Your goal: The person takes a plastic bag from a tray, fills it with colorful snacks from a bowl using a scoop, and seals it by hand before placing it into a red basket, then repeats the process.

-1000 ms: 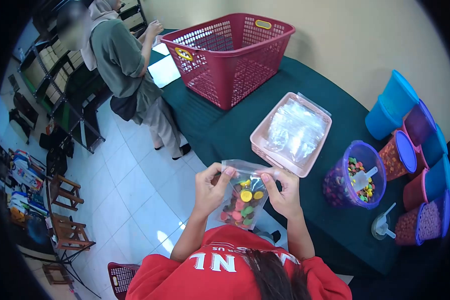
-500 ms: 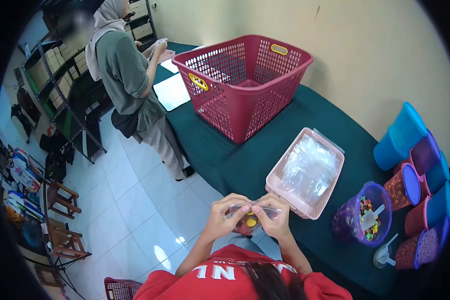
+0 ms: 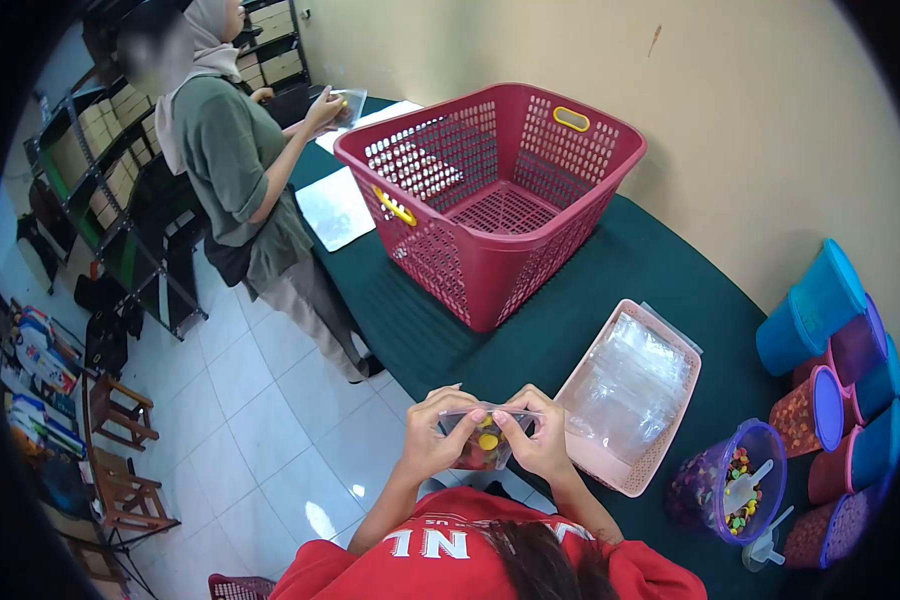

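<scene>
My left hand [image 3: 435, 437] and my right hand [image 3: 537, 435] are closed on the top edge of a small clear plastic bag [image 3: 484, 458], thumbs close together in the middle. Yellow and red pieces show through the bag's lower part. The bag is held in front of my red shirt, by the table's edge. Just right of my right hand stands a pink basket [image 3: 610, 472] with a stack of flat clear plastic bags [image 3: 638, 385] in it.
A large maroon laundry basket [image 3: 480, 245] stands on the green-covered table [image 3: 410, 285]. At right are a purple tub [image 3: 765, 500] of colourful pieces with a scoop [image 3: 745, 488], and several lidded containers [image 3: 810, 318]. A co-worker [image 3: 232, 150] stands at the table's far left.
The view has tilted, so the table things sit lower. My hands keep their pinch on the bag. The co-worker now holds up a clear bag with something inside.
</scene>
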### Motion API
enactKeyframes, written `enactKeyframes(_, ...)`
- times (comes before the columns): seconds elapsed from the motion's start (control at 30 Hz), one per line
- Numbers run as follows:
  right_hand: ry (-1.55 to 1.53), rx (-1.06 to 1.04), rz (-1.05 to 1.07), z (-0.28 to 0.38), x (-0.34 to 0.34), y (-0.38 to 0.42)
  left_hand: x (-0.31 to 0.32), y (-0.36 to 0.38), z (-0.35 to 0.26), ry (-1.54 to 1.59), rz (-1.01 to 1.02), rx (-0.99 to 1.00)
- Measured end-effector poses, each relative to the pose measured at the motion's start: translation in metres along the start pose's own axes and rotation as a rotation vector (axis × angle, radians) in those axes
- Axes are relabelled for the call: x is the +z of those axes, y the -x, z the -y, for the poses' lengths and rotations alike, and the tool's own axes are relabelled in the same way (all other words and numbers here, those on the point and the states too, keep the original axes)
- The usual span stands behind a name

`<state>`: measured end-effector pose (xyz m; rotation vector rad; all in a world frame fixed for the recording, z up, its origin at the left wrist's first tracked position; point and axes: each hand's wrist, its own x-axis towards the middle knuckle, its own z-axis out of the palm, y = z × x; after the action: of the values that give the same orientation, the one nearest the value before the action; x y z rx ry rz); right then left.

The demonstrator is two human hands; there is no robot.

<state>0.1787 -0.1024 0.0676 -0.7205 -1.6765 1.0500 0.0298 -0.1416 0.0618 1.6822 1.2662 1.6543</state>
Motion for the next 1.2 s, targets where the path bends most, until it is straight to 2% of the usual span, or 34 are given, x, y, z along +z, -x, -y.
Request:
enactKeyframes(0.1, 0.177, -0.046, 0.033, 0.001, -0.01, -0.005, -0.021, -0.009, 0.004, -0.134, 0.138, 0.027)
enactKeyframes(0.2, 0.167, -0.034, 0.031, -0.001, -0.019, -0.002, -0.041, -0.021, 0.006, -0.189, 0.28, 0.093)
enactKeyframes(0.4, 0.18, -0.007, -0.065, 0.013, -0.024, -0.002, -0.046, -0.063, 0.022, -0.132, 0.527, 0.182)
enactKeyframes(0.5, 0.229, 0.043, -0.082, 0.013, -0.016, -0.005, -0.056, -0.082, 0.021, -0.107, 0.622, 0.291)
enactKeyframes(0.57, 0.198, -0.067, -0.125, 0.019, -0.003, -0.01, -0.069, -0.096, 0.011, 0.029, 0.635, 0.015)
enactKeyframes(0.6, 0.204, -0.056, -0.143, 0.021, 0.0, -0.01, -0.075, -0.112, 0.011, 0.097, 0.501, 0.288)
enactKeyframes(0.63, 0.064, -0.039, -0.249, 0.024, 0.002, -0.009, -0.087, -0.122, 0.015, 0.155, 0.253, 0.327)
enactKeyframes(0.67, -0.072, -0.029, -0.357, 0.025, 0.004, -0.008, -0.098, -0.136, 0.014, 0.028, -0.093, 0.408)
enactKeyframes(0.7, -0.015, -0.03, -0.362, 0.024, -0.002, -0.003, -0.114, -0.15, 0.011, 0.247, -0.288, 0.261)
enactKeyframes(0.8, 0.083, 0.036, -0.55, 0.014, -0.012, 0.018, -0.137, -0.205, 0.005, 0.426, -0.591, 0.445)
enactKeyframes(0.87, 0.157, 0.109, -0.655, 0.007, -0.01, 0.029, -0.136, -0.231, 0.007, 0.516, -0.569, 0.421)
enactKeyframes(0.93, 0.365, 0.26, -0.743, 0.002, -0.002, 0.041, -0.116, -0.248, 0.003, 0.466, -0.553, 0.396)
enactKeyframes(1.03, 0.458, 0.283, -0.766, -0.005, 0.017, 0.054, -0.102, -0.263, 0.041, 0.656, -0.234, 0.121)
enactKeyframes(1.07, 0.507, 0.292, -0.733, -0.004, 0.024, 0.057, -0.096, -0.263, 0.053, 0.703, -0.218, 0.003)
enactKeyframes(1.17, 0.427, 0.36, -0.731, -0.001, 0.053, 0.061, -0.087, -0.248, 0.066, 0.877, 0.119, -0.08)
enactKeyframes(1.2, 0.424, 0.375, -0.715, -0.003, 0.061, 0.065, -0.084, -0.242, 0.065, 0.813, 0.108, -0.037)
